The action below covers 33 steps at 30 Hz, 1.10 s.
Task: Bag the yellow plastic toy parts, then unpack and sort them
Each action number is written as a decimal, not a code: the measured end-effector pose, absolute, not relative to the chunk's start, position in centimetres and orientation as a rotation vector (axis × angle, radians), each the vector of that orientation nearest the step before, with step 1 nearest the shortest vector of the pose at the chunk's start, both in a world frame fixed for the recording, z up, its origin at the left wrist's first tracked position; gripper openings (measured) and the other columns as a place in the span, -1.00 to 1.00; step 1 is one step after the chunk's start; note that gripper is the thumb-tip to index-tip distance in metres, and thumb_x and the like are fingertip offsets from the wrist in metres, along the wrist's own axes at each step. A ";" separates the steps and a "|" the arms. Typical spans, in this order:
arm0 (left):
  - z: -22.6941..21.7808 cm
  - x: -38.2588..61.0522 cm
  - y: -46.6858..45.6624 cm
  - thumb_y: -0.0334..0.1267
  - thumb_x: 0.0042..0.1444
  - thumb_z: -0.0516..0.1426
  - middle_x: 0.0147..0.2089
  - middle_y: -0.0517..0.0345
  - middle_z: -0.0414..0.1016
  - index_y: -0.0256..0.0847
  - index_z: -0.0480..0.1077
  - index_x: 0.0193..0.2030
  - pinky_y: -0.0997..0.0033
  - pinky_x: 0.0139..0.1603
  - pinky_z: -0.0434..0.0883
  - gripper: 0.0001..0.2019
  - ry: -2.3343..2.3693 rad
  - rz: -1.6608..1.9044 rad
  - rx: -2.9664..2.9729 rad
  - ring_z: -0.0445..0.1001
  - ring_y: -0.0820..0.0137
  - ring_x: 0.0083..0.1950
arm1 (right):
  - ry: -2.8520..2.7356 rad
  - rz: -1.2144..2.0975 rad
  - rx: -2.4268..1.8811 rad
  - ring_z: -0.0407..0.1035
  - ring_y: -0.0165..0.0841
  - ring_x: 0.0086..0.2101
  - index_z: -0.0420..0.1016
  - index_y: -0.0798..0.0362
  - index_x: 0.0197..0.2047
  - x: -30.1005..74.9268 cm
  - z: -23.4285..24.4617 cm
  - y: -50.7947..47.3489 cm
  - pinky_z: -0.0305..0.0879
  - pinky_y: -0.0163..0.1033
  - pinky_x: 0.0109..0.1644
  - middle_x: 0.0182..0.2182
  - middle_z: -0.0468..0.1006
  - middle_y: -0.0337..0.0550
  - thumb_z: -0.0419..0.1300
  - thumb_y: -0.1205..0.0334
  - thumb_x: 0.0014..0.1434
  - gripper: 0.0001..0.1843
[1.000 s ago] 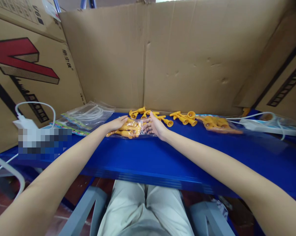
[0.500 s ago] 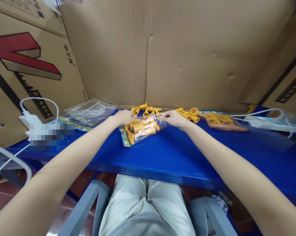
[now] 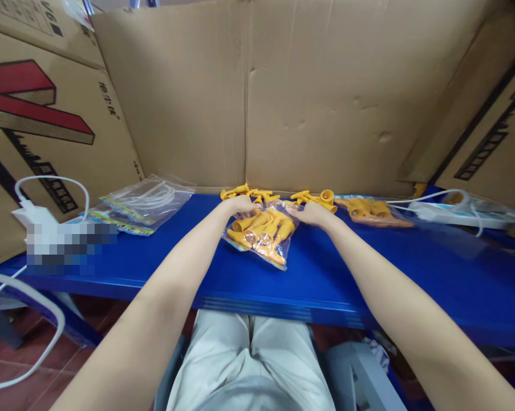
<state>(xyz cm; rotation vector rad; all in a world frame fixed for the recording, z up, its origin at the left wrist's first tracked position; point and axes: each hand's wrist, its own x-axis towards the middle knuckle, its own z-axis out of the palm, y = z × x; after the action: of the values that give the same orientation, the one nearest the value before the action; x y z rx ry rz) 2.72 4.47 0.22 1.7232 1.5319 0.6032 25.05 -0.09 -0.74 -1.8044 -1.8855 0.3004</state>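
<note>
A clear plastic bag of yellow plastic toy parts (image 3: 262, 235) lies on the blue table (image 3: 308, 274), tilted so its lower end points toward me. My left hand (image 3: 240, 204) grips the bag's top left corner. My right hand (image 3: 311, 212) grips its top right corner. Both hands have fingers closed on the bag's upper edge. Loose yellow parts (image 3: 257, 194) lie just behind the hands, with more (image 3: 319, 198) to the right.
A second filled bag (image 3: 370, 210) lies to the right, beside a white power strip and cable (image 3: 449, 212). At the left lie clear bags with white contents (image 3: 148, 200) and a white charger (image 3: 30, 217). Cardboard walls (image 3: 308, 97) enclose the table.
The bag has been lifted from lying flat and turned, its lower end swinging from left toward me. Both hands moved to its top corners.
</note>
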 end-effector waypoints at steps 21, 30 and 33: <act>0.5 0.5 4.6 -0.57 -0.11 0.19 -0.47 0.10 0.54 -0.32 0.45 -0.40 0.39 -0.14 0.50 -0.87 1.105 1.086 1.260 0.53 0.44 -0.38 | -1.147 1.138 -1.226 0.42 -0.54 -0.57 0.44 0.12 -0.34 22.6 0.6 0.0 0.40 -0.38 -0.35 -0.40 0.62 -0.12 0.14 0.41 0.22 -0.90; 0.2 -4.2 3.8 -0.60 -0.11 0.17 -0.41 0.10 0.56 -0.30 0.43 -0.45 0.32 -0.15 0.50 -0.85 1.140 1.030 1.288 0.55 0.43 -0.37 | -1.399 1.458 -1.081 0.51 -0.45 -0.35 0.56 0.05 -0.10 23.4 -0.9 3.3 0.43 -0.20 -0.04 -0.25 0.63 -0.13 0.19 0.48 0.14 -0.72; -0.3 -5.1 3.6 -0.63 -0.17 0.14 -0.50 0.15 0.52 -0.29 0.39 -0.55 0.35 -0.19 0.49 -0.83 1.221 0.984 1.313 0.52 0.45 -0.43 | -1.493 1.444 -1.119 0.50 -0.44 -0.36 0.60 0.09 -0.33 23.2 -1.5 4.0 0.45 -0.24 -0.08 -0.34 0.63 -0.13 0.23 0.50 0.06 -0.83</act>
<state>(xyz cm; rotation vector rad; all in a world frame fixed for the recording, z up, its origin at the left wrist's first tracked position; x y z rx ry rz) -5.09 3.62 -0.27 1.3129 1.2209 0.9837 23.22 4.00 -1.55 -1.1192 -1.4933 1.4438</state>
